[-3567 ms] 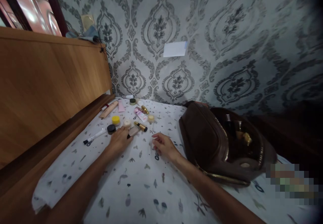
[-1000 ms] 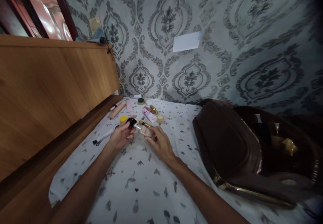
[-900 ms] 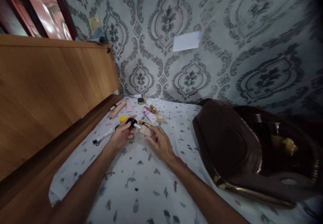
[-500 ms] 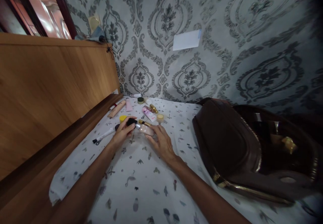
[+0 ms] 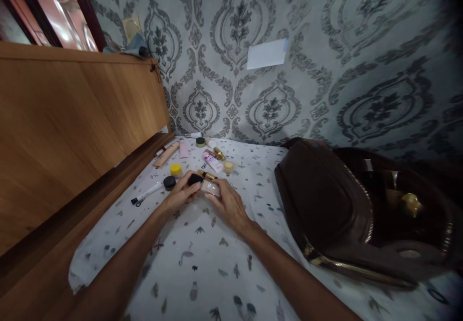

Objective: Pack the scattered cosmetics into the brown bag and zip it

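Note:
Between my two hands lies a small clear bottle [image 5: 211, 189] of beige liquid, probably foundation, held sideways over the cloth. My right hand [image 5: 231, 205] is closed around its base end. At the other end, the fingers of my left hand [image 5: 182, 193] grip its black cap [image 5: 195, 179], which meets the bottle's neck. Whether the cap is fully seated cannot be seen. Just behind the bottle is a gold tube [image 5: 207, 174]. A black-lidded jar [image 5: 169, 182] and a yellow-lidded jar [image 5: 175, 169] stand near my left hand.
Farther back on the patterned white cloth [image 5: 202, 263] are a pink-and-white tube [image 5: 212, 162], a small cream-coloured jar [image 5: 228, 167] and several other cosmetics. An open brown bag [image 5: 321, 205] stands on the right. A wooden panel [image 5: 83, 113] borders the left side, with a papered wall behind.
My left hand has moved slightly right and down, bringing the black cap against the bottle. The silver neck that showed between them is now covered. The yellow-lidded and black-lidded jars are more exposed.

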Tool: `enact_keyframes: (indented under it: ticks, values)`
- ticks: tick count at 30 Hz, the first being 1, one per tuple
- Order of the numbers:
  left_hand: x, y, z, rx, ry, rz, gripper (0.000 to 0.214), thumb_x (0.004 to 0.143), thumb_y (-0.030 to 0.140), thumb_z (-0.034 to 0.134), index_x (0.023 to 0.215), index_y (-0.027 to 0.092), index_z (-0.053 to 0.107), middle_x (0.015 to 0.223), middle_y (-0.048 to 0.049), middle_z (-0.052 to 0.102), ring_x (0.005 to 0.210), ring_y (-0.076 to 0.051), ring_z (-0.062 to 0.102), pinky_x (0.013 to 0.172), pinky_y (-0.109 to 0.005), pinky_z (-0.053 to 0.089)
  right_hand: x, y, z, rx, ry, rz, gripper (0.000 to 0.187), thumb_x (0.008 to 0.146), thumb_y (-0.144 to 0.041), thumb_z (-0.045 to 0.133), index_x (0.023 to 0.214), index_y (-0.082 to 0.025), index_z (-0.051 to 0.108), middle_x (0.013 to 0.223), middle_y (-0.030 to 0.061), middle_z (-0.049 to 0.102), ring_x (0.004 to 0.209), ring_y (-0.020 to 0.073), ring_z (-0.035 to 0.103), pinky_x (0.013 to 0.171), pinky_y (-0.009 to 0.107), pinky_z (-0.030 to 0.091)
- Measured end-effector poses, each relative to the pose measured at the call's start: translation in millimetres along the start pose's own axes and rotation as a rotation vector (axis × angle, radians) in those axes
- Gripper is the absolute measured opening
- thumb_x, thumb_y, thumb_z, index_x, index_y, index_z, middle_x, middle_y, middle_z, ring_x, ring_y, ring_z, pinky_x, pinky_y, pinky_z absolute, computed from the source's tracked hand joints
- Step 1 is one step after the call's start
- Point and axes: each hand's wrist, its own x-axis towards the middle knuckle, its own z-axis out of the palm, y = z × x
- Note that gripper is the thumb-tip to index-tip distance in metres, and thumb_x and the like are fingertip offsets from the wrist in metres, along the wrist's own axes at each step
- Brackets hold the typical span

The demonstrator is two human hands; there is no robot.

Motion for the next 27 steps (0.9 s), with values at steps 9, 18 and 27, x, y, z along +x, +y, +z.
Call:
enact_keyframes:
  ticks: [9,18,27]
  values:
    - [-3.7,5.4,5.7,-0.011,-0.066,0.026,0.041,0.079,0.056,0.069,0.094,0.023,0.05,0.065,0.0068,0.046,0.049,-0.007,0.042,0.043,-0.018,0.026,-1.9,-2.1,1.5,-0.062,-0.048,0.039,0.018,0.094,-0.033,0.053,0.106,-0.021,0.059,0.104,0.0079,0.065,0.093,0.0252,0.066,0.079,0.035,0.053]
    - [-4.8,-3.8,11.7,-0.041,-0.033,0.012,0.043,0.081,0.057,0.066,0.101,0.024,0.048,0.066,0.0058,0.052,0.051,-0.009,0.049,0.043,-0.017,0.027,-2.4,-7.3,-5.1,-0.035,-0.058,0.037,0.021,0.095,-0.037,0.054,0.109,-0.021,0.056,0.104,0.0075,0.064,0.092,0.0235,0.065,0.08,0.036,0.053]
    - [-3.6,-1.9,15.1,0.045,0.001,0.149,0.051,0.078,0.05,0.072,0.114,0.023,0.047,0.081,0.0043,0.053,0.053,-0.008,0.047,0.045,-0.019,0.038,-2.1,-2.2,-2.5,-0.004,-0.072,0.02,0.025,0.092,-0.035,0.06,0.113,-0.021,0.054,0.109,0.0072,0.063,0.099,0.0236,0.063,0.084,0.036,0.051]
